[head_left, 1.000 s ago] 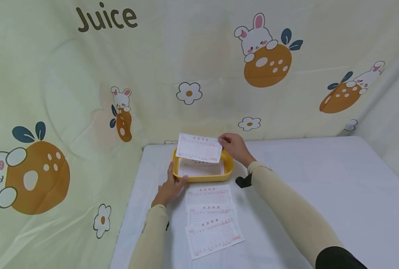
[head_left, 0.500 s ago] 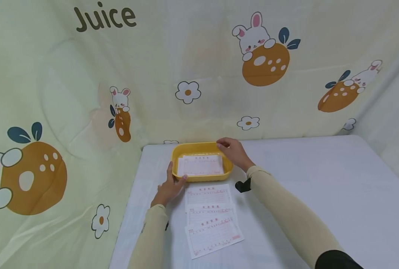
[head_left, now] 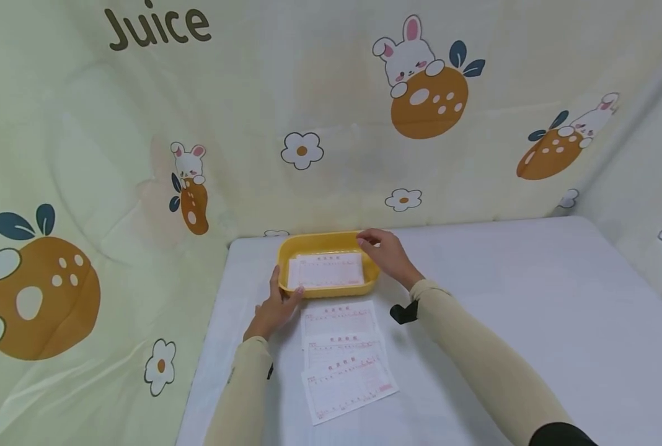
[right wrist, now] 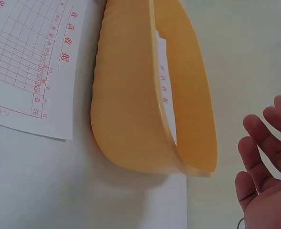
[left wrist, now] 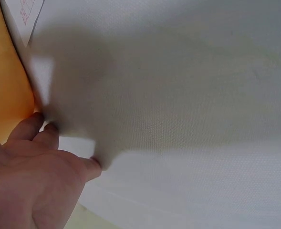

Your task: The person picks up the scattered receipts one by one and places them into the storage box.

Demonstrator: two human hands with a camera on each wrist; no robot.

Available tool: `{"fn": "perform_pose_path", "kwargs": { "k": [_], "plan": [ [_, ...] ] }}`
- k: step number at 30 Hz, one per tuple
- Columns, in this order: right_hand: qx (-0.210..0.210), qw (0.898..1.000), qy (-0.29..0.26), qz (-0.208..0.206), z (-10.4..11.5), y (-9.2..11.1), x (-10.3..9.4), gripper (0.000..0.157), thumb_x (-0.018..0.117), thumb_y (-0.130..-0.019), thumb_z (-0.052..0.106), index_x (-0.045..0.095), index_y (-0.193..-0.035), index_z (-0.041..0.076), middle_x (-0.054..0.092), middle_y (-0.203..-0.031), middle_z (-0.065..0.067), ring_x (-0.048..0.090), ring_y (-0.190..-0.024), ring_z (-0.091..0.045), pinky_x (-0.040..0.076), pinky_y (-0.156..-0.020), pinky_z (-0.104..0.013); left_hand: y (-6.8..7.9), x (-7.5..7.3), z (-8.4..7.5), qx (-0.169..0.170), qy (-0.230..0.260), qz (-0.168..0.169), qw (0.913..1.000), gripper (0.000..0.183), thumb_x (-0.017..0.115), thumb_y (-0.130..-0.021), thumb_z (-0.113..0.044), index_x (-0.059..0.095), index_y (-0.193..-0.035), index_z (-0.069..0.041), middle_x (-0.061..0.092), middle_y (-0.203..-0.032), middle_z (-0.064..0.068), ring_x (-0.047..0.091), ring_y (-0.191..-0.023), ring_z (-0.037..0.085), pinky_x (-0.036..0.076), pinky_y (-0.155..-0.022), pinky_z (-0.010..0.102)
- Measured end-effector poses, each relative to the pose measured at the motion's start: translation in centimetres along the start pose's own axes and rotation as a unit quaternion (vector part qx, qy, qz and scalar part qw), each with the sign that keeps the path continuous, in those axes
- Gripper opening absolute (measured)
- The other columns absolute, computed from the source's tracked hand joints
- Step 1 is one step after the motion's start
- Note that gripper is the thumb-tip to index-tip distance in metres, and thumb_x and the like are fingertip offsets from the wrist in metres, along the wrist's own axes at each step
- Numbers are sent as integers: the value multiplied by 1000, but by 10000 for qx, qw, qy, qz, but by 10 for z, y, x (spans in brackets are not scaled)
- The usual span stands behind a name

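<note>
A shallow yellow plastic tray (head_left: 331, 292) stands near the table's back edge with a small stack of receipt slips (head_left: 331, 271) lying in it. My left hand (head_left: 269, 313) holds the tray's front left corner, thumb at the front rim and a finger along the left side. In the left wrist view some of that hand's fingertips reach the table beside the tray. My right hand (head_left: 385, 253) hovers by the back right corner with nothing in it. Its fingers are loosely bent and apart from the tray wall (right wrist: 126, 95) in the right wrist view.
In front of the tray, overlapping receipt slips (head_left: 349, 387) with red print lie in a column on the white tablecloth (head_left: 504, 322). A curtain with rabbit and orange prints (head_left: 336, 111) hangs right behind the table's back edge.
The right hand has let go of a receipt slip it held over the tray, and the slip now lies on the stack inside. The left hand has kept its hold on the tray.
</note>
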State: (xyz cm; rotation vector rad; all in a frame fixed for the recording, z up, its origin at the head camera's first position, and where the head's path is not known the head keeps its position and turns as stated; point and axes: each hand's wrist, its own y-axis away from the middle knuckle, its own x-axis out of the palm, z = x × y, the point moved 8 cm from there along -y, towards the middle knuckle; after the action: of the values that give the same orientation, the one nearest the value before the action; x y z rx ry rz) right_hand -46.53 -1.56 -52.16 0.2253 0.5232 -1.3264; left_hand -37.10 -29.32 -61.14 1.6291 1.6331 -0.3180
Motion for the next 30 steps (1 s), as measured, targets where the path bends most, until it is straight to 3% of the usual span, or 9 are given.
{"fn": "perform_pose_path", "kwargs": {
  "k": [12, 30],
  "plan": [
    [131, 9999, -24, 47, -11, 27, -13, 34, 61, -111, 21, 69, -135, -1, 70, -128, -13, 59, -118, -32, 51, -105, -50, 4, 5, 2, -81, 3, -25, 10000, 101, 55, -103, -70, -12, -171, -37, 27, -171, 26, 22, -153, 61, 1, -124, 73],
    [257, 9997, -22, 41, -48, 100, -11, 29, 64, -109, 19, 71, -131, 1, 73, -123, -9, 61, -110, -27, 50, -90, -39, 7, 12, 6, -61, -3, -50, 10000, 101, 52, -103, -72, -16, -170, -39, 23, -172, 27, 18, -153, 62, 0, -123, 73]
  ]
}}
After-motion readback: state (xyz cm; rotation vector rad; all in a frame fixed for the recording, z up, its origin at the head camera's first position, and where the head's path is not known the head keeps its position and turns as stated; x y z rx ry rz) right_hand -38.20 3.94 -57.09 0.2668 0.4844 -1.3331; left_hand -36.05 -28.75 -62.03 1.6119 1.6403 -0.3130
